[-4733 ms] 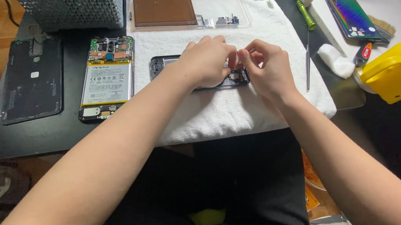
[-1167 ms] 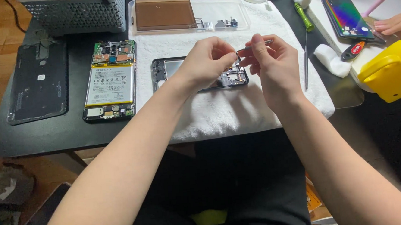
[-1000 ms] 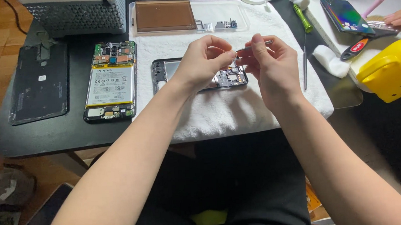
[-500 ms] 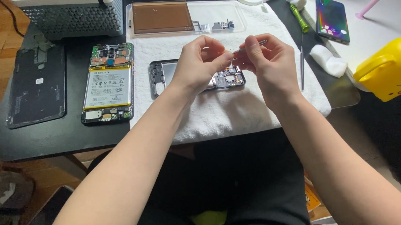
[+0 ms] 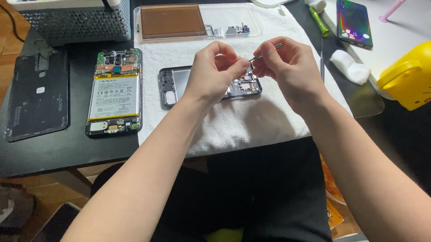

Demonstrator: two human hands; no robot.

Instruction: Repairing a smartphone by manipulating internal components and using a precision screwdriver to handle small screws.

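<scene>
My left hand [image 5: 216, 72] and my right hand [image 5: 286, 67] are raised together above a black phone frame [image 5: 173, 85] lying on a white towel [image 5: 245, 119]. My right hand grips thin metal tweezers [image 5: 271, 49] whose tip points toward my left fingertips. My left thumb and forefinger are pinched at that tip; whatever small part sits between them is too small to see. To the left, on the dark table, lies an opened phone [image 5: 114, 92] with its battery and circuit board exposed.
A black back cover [image 5: 37, 94] lies far left. A clear tray [image 5: 197, 21] with a brown pad and small parts sits behind the towel. A green screwdriver [image 5: 317, 21], a dark phone [image 5: 353, 16], a white wad [image 5: 350, 66] and a yellow object [image 5: 419, 76] are at the right.
My hands have lifted off the phone frame and now meet in the air above it. Another person's hand at the far right has gone from view, and the dark phone there has shifted.
</scene>
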